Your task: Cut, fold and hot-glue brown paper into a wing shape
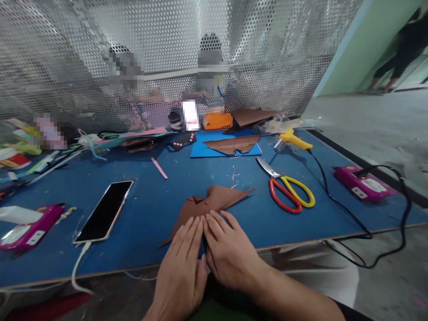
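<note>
Fingers [192,232] of both hands flat, outstretched, pressing brown folded paper [214,203], gripping nothing

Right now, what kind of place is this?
Probably a craft workbench. Both hands, left hand and right hand, press on folded brown paper on a blue table, with scissors and a yellow glue gun nearby.

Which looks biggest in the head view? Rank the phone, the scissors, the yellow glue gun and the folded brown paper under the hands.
1. Folded brown paper, partly covered by both hands.
2. Phone.
3. Scissors, close to the phone; unsure.
4. Yellow glue gun, though it lies farther from the camera.
</note>
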`<state>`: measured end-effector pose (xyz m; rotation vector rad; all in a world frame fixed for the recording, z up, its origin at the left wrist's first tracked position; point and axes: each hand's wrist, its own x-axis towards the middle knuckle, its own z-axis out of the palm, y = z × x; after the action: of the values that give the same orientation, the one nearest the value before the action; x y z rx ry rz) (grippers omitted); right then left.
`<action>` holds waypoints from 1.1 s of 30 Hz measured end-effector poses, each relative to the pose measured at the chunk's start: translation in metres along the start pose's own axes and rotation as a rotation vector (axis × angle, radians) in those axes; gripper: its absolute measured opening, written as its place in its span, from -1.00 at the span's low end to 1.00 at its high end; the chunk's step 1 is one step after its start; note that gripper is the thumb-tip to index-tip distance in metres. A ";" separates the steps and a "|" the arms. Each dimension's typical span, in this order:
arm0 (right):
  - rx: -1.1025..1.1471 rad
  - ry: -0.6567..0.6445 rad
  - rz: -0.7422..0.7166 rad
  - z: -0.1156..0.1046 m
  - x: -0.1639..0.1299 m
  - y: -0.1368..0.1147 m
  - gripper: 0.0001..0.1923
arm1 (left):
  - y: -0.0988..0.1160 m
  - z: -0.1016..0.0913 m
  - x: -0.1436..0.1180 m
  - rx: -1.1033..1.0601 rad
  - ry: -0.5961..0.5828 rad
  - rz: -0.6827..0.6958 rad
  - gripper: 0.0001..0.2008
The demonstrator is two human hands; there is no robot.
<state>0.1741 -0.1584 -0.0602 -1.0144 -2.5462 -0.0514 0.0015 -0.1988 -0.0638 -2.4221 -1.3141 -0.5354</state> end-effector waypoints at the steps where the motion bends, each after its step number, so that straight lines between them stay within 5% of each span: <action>1: -0.001 0.009 0.003 -0.001 -0.001 0.003 -0.45 | 0.002 0.005 0.003 -0.004 0.004 -0.004 -0.38; 17: -0.308 0.101 0.218 -0.029 -0.031 0.081 -0.53 | 0.004 0.009 0.002 -0.037 0.039 -0.046 -0.49; 33: -0.340 0.053 0.203 -0.032 -0.033 0.084 -0.56 | 0.016 0.012 0.036 -0.066 -0.018 -0.079 -0.27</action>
<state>0.2628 -0.1241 -0.0527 -1.3730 -2.4208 -0.4614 0.0355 -0.1758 -0.0585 -2.4416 -1.4258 -0.5878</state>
